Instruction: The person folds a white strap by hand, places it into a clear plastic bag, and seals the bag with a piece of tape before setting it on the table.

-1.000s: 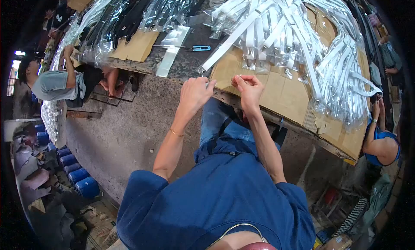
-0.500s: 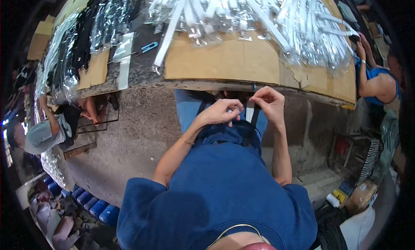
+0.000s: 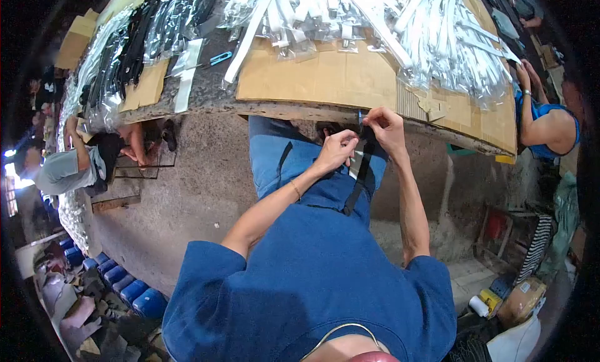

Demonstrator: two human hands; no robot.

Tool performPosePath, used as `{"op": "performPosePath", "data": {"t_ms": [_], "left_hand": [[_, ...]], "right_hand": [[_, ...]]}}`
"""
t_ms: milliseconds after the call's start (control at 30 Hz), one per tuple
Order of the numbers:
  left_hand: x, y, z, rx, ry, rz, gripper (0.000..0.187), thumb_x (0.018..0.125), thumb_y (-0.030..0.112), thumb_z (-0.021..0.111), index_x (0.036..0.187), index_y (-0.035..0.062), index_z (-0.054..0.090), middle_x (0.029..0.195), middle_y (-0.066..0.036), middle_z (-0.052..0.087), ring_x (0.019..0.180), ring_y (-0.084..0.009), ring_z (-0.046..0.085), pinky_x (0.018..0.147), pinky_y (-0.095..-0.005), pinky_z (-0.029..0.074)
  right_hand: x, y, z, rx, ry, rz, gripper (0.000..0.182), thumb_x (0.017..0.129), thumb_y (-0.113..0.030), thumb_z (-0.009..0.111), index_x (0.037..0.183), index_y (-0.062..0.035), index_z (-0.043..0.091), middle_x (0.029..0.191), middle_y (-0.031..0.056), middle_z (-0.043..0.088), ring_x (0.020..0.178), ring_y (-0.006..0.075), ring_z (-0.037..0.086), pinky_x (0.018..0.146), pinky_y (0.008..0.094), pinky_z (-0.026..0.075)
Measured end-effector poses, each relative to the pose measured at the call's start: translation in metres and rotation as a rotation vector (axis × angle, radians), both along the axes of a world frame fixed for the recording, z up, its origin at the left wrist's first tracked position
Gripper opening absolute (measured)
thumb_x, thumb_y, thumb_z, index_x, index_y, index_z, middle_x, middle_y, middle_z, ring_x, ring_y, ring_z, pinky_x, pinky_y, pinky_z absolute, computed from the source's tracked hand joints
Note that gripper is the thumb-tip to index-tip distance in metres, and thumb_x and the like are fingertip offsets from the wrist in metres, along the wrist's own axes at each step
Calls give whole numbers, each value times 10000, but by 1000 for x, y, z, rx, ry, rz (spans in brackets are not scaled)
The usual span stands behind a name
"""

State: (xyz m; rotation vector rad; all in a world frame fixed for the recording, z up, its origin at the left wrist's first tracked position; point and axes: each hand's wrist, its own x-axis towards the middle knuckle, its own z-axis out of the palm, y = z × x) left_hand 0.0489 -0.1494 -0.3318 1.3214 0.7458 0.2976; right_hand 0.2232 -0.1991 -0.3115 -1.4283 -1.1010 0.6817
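Over my lap, my right hand (image 3: 387,129) pinches the upper part of a black strap (image 3: 361,184), which trails down onto my jeans and shirt hem. My left hand (image 3: 337,152) is closed just left of it, thumb and fingers pressed together; what they hold is too small to make out. A pale strip (image 3: 355,164) shows beside the strap, below the fingers. Close to my right fingertips, a small blue piece (image 3: 360,116) sits at the table's front edge.
Bagged white straps (image 3: 437,49) lie over cardboard (image 3: 312,77) on the table. Bagged black straps (image 3: 134,43) and a blue clip-like tool (image 3: 220,58) are to the left. People sit at the left (image 3: 69,165) and right (image 3: 550,124). Blue containers (image 3: 150,303) stand on the floor.
My left hand has moved right and slightly up, nearer my right hand, its fingers now closer together. My right hand has risen a little. More of the black strap shows across my lap.
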Motion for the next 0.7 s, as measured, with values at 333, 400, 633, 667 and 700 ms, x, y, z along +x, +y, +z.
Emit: {"op": "performPosePath", "data": {"t_ms": [333, 400, 633, 667, 700], "left_hand": [[3, -11, 0, -37, -88, 166, 245, 936, 167, 567, 1079, -29, 600, 707, -44, 616, 558, -85, 574, 432, -238, 472], [3, -16, 3, -21, -81, 167, 236, 935, 163, 570, 1070, -27, 603, 719, -43, 618, 562, -83, 575, 430, -235, 471], [10, -26, 3, 15, -67, 231, 198, 941, 149, 547, 1021, -24, 603, 642, -45, 590, 465, -87, 530, 428, -242, 422], [10, -25, 0, 18, -69, 234, 198, 941, 149, 547, 1021, -24, 603, 642, -45, 590, 465, -87, 530, 428, -242, 422], [10, -25, -2, -6, -71, 237, 194, 941, 147, 544, 1018, -21, 604, 636, -44, 587, 462, -87, 528, 426, -242, 420]], "right_hand": [[0, 0, -2, 58, 104, 31, 108, 808, 86, 662, 827, 15, 584, 827, 45, 635, 778, 99, 620, 710, 235, 519], [1, -2, -1, 54, 122, 40, 111, 808, 91, 656, 830, 15, 579, 831, 45, 631, 787, 101, 622, 715, 235, 520], [5, 2, 2, 63, 78, 124, 129, 810, 118, 625, 816, 10, 555, 837, 41, 607, 790, 109, 614, 693, 237, 517], [6, 3, 0, 66, 77, 127, 129, 810, 118, 625, 816, 10, 555, 837, 41, 607, 790, 109, 614, 693, 237, 517], [6, 5, -3, 66, 52, 135, 129, 810, 117, 624, 816, 10, 551, 832, 45, 607, 780, 108, 610, 690, 238, 513]]}}
